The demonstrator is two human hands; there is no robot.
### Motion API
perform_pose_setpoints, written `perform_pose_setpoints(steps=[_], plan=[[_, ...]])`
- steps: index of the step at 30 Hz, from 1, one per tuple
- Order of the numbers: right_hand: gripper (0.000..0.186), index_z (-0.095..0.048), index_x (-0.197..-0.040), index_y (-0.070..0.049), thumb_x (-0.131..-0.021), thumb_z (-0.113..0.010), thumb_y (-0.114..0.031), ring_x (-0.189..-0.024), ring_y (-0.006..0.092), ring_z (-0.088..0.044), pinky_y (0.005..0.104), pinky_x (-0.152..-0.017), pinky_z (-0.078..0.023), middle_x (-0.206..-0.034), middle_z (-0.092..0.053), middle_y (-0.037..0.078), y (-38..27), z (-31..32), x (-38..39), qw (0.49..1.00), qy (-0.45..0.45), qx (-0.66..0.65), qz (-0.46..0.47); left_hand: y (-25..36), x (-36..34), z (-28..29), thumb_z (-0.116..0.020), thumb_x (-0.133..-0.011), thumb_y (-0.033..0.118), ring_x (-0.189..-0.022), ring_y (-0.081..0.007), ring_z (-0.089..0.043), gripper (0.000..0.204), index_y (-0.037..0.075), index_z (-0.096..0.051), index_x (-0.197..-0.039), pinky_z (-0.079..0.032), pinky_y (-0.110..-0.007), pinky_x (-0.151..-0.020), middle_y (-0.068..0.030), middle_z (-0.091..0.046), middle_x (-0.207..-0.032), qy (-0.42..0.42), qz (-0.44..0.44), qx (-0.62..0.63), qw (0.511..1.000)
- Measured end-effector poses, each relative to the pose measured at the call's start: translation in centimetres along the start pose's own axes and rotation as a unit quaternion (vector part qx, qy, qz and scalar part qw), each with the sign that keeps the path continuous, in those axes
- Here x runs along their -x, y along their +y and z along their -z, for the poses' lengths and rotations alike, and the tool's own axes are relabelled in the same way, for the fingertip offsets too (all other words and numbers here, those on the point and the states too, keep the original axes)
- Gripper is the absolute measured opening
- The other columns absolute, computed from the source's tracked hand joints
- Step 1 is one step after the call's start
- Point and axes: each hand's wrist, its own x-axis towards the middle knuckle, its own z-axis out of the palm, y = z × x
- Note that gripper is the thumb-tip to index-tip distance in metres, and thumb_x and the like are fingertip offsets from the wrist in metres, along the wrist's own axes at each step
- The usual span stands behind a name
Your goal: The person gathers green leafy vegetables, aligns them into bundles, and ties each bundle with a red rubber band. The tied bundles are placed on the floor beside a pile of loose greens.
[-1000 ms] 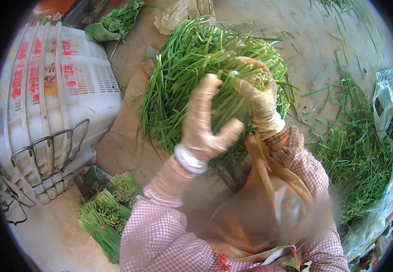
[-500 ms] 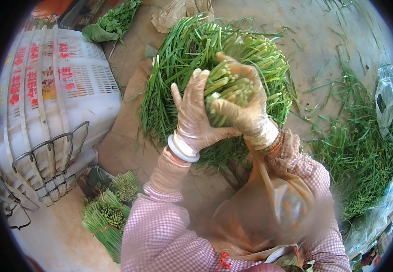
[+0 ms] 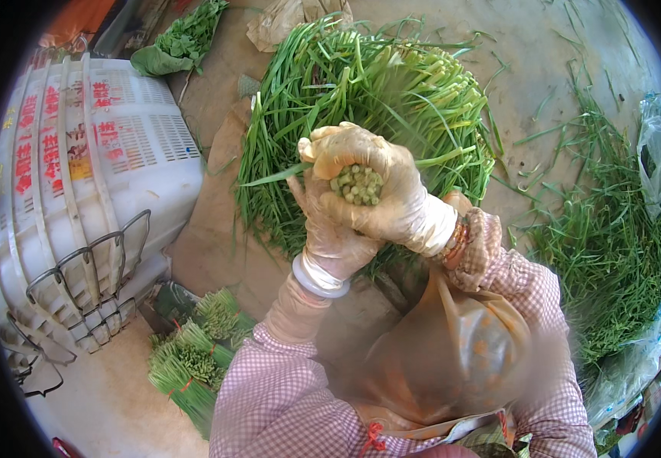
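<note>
A compact bunch of green stalks point(image 3: 356, 185) stands on end between my gloved hands, its round cut ends facing up at me. My right hand point(image 3: 403, 195) is closed around it near the cut ends, fingers curled over the far side. Below and to the left, my left hand point(image 3: 334, 237) grips the same bunch lower down; the right hand partly covers its fingers. The lower part of the bunch is hidden by both hands. Just beyond lies a large heap of long-leaved green stalks point(image 3: 300, 84).
A white slatted crate point(image 3: 155, 172) with straps and metal handles stands at left. Stalk bundles with red ties point(image 3: 193, 355) lie at lower left. Loose greens point(image 3: 574, 267) spread at right beside clear plastic sheeting point(image 3: 658, 164). Broad-leaved greens point(image 3: 189, 38) are at far left.
My right hand has turned and closed over the bunch, which has tipped so its cut ends point up. Both hands have shifted slightly left and nearer, the left now lower.
</note>
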Motion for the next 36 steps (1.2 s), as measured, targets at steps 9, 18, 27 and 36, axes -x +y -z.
perform_pose_setpoints(steps=[9,18,27,36], plan=[[0.024,-0.060,-0.095,-0.003,-0.076,-0.072,0.004,-0.099,0.0174,-0.063,0.0330,-0.092,-0.051,-0.099,-0.064,0.007,-0.7,2.6,0.3,0.931,0.070,-0.296,-0.201,-6.9,-3.3,7.3,-0.062,-0.095,0.021,-0.095,-0.0146,-0.061,0.030,0.000,-0.064,-0.117,-0.048,-0.031,-0.090,-0.0085,-0.067,-0.109,0.307,0.098,0.213,0.922],[0.024,-0.060,-0.096,-0.003,-0.077,-0.073,0.001,-0.100,0.0169,-0.063,0.0324,-0.093,-0.050,-0.101,-0.065,0.007,-0.2,2.7,0.1,0.932,0.029,-0.292,-0.210,-22.3,-12.0,7.6,-0.083,-0.076,0.042,-0.131,-0.0277,-0.048,0.094,-0.001,-0.038,-0.145,-0.036,-0.036,-0.110,-0.0172,-0.052,-0.141,0.020,0.281,0.164,0.945],[0.028,-0.059,-0.101,-0.003,-0.077,-0.072,0.003,-0.103,0.0177,-0.063,0.0323,-0.093,-0.050,-0.104,-0.065,0.008,0.3,3.2,0.0,0.931,0.031,-0.280,-0.232,-26.0,-8.2,9.9,-0.072,-0.083,0.007,-0.099,-0.0123,-0.062,0.036,0.004,-0.067,-0.119,-0.046,-0.025,-0.092,-0.0052,-0.070,-0.111,0.152,0.311,0.265,0.900],[0.051,-0.057,-0.127,-0.003,-0.079,-0.074,-0.002,-0.101,0.0114,-0.061,0.0258,-0.089,-0.050,-0.107,-0.064,0.004,-0.4,2.8,-0.3,0.939,0.008,-0.265,-0.220,-10.9,-2.4,9.9,-0.049,-0.104,0.027,-0.069,-0.0084,-0.052,0.032,0.006,-0.055,-0.127,-0.047,-0.024,-0.066,-0.0004,-0.058,-0.077,0.391,0.090,0.217,0.890]])
